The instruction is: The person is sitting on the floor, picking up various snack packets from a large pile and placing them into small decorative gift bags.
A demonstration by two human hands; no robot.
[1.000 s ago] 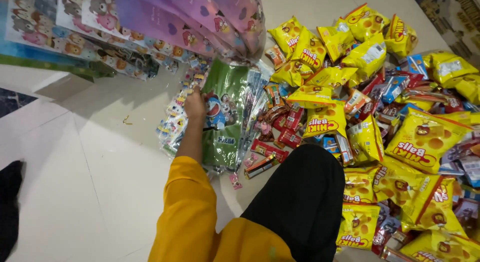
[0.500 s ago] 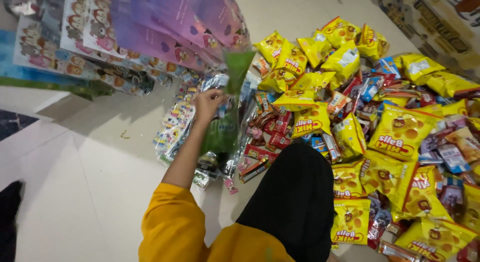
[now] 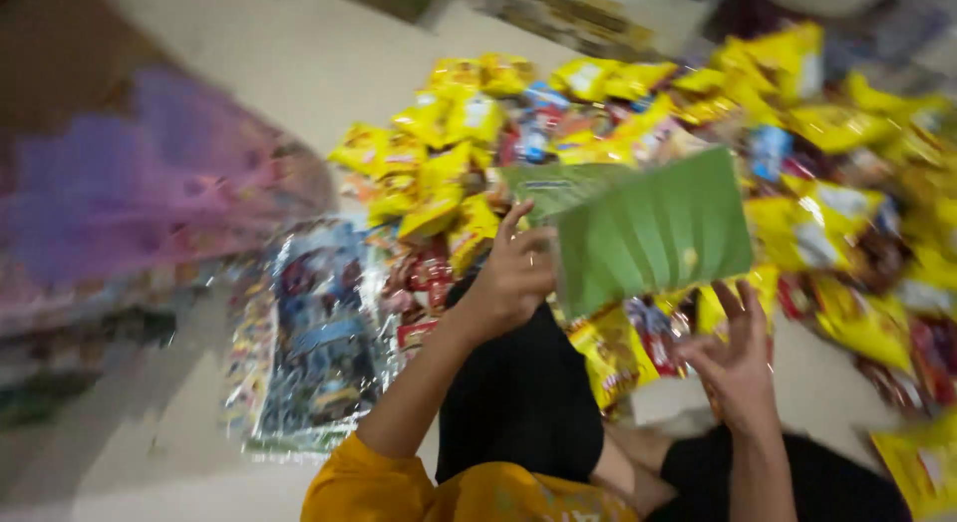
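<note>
My left hand (image 3: 513, 273) gripped the left edge of a green packet (image 3: 648, 228), raised above my lap. My right hand (image 3: 733, 357) was spread open just below it, beside yellow snack bags (image 3: 449, 173).

Left hand (image 3: 513, 278) lifted green packet (image 3: 648, 228) off the pile, right hand (image 3: 738, 367) now raised

Green packet (image 3: 653, 228) in my left hand (image 3: 513, 278), plain leafy green with faint paler streaks fanning across it. My sleeve (image 3: 344, 482) is mustard yellow, my trousers (image 3: 518, 402) black. Beyond lies a heap of snack bags (image 3: 797, 133), mostly bright yellow, with red and blue ones mixed in. Shiny silver-blue strips (image 3: 319, 333) on the pale cream floor (image 3: 299, 73); a purple-pink blur (image 3: 130, 193) beside them.
</note>
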